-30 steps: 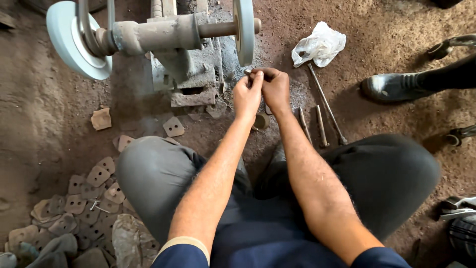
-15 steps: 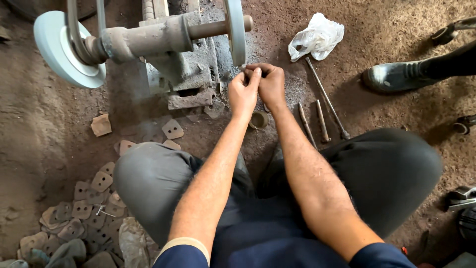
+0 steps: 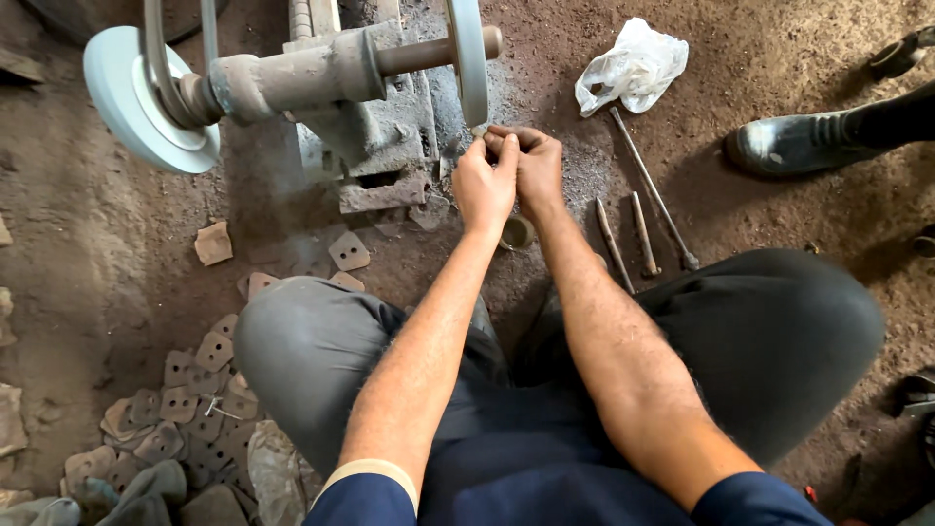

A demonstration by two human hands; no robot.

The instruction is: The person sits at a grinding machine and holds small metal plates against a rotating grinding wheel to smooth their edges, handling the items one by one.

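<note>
Two hands meet at the narrow grinding wheel (image 3: 469, 58) of a floor-mounted bench grinder (image 3: 321, 88). Left hand (image 3: 484, 185) and right hand (image 3: 531, 166) together pinch a small metal piece (image 3: 479, 130) against the wheel's lower edge — a doubled grip, apparently for steadiness. Flat plates (image 3: 175, 409) lie heaped by the left knee — within reach.

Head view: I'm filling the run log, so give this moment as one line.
left hand: pinches small piece | right hand: same piece | piece: at grinding wheel rim | floor: metal rods, plastic bag
</note>
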